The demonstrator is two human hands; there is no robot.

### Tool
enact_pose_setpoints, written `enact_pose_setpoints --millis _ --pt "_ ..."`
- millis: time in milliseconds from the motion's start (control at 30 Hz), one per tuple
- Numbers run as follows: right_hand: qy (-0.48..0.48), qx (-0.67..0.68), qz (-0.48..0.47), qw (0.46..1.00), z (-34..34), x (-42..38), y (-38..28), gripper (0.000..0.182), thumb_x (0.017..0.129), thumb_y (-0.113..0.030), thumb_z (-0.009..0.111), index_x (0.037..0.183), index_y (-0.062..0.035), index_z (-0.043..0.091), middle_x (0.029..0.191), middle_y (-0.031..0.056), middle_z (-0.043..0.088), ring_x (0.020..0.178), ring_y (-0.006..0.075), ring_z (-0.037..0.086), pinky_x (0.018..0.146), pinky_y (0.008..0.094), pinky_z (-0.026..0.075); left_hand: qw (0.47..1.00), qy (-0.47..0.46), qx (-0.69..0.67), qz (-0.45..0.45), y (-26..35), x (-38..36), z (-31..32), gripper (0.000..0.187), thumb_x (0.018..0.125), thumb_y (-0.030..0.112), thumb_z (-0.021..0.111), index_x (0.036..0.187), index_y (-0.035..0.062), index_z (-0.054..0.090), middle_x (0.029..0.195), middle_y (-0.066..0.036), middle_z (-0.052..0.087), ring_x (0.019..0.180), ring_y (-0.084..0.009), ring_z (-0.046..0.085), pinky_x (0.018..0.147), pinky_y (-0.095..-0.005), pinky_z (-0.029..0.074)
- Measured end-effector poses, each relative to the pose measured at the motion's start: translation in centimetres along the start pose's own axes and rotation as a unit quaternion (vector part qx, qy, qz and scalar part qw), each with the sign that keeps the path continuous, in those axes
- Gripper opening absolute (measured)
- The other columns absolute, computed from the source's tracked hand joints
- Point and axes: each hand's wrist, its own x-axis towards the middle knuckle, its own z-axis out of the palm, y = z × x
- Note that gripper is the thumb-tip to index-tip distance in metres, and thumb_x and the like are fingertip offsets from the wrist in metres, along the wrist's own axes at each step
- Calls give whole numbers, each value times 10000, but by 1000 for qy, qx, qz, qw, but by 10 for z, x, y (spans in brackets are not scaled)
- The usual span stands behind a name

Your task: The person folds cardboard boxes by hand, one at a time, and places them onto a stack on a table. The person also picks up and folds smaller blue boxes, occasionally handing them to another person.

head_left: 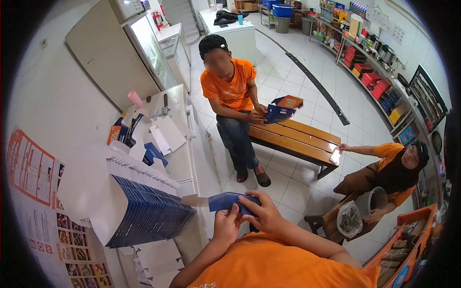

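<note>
Both my hands hold a flat blue cardboard box blank [224, 200] in front of my chest. My left hand [225, 224] pinches its near lower edge. My right hand [262, 211] grips its right side, fingers curled over the top. A pale flap of the blank sticks out to the left. Beside it, on the white counter [185, 165], leans a long stack of the same blue and white flat blanks [144, 206].
A person in an orange shirt sits on a wooden bench [297, 139] folding a blue box [282, 109]. Another person sits low at the right next to a grey bucket [372, 200]. Loose folded boxes [158, 137] lie farther along the counter. An orange crate [408, 240] stands at the right.
</note>
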Motion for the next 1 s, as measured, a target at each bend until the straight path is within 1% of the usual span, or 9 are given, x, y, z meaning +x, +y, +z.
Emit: enact_pose_setpoints --millis 167,333,467,667,733,833,900,967,1000 --pt "-59 -49 -122 990 -17 -14 -6 423 958 -284 664 1357 -144 646 1373 197 543 1252 396 522 1073 497 390 998 23 -42 -40 -6 -16 -3 228 1044 228 569 1143 37 643 1083 -77 707 934 -183 706 782 -319 622" --pt "56 -112 23 992 6 -47 -20 421 989 -303 618 1370 -122 632 1339 192 575 1223 376 536 1070 485 382 998 1 -52 -29 -53 -39 3 203 1048 205 565 1145 40 633 1041 -64 702 944 -174 701 865 -357 610" --pt "56 -117 30 991 10 -76 -28 468 949 -272 663 1385 -110 611 1317 180 580 1194 369 541 1015 503 389 999 10 -28 -17 -67 -57 -1 181 1040 196 586 1118 39 631 1024 -56 694 920 -183 696 859 -356 606" --pt "77 99 40 991 5 -113 -46 431 992 -238 603 1398 -92 599 1414 204 539 1245 392 520 1054 479 371 998 32 -47 -37 -74 -88 -2 208 1038 212 585 1136 34 630 1056 -71 687 935 -190 691 806 -344 620" --pt "-33 80 -50 995 -6 -116 -46 403 1002 -241 587 1373 -90 627 1458 210 511 1269 389 512 1064 488 365 995 50 -64 -59 -76 -91 -11 252 1038 236 584 1142 9 616 1077 -92 683 957 -216 698 799 -358 626" --pt "-12 -45 -26 999 -1 -128 -56 418 1046 -349 521 1374 -118 636 1477 212 491 1278 385 509 1077 495 353 994 24 -77 -71 -77 -106 -11 273 1033 252 593 1148 4 612 1079 -93 683 957 -224 700 805 -375 623" --pt "49 -82 3 995 12 -132 -62 420 1024 -325 557 1390 -131 625 1450 216 507 1251 382 521 1055 495 367 995 4 -28 -94 -81 -115 -9 238 1040 225 587 1155 17 607 1062 -80 679 923 -216 695 810 -381 613" --pt "73 -116 29 990 20 -133 -67 436 997 -291 593 1408 -145 609 1410 220 524 1222 381 531 1050 501 370 996 3 -80 -24 -81 -117 -7 197 1042 184 580 1173 37 595 1043 -60 675 900 -196 686 825 -375 599" --pt "77 -150 29 985 26 -133 -69 544 949 -253 646 1466 -124 536 1386 216 530 1230 390 530 1029 526 385 994 -8 -101 -46 -78 -117 -15 161 1036 134 571 1176 55 583 1038 -43 671 890 -168 676 808 -342 577"
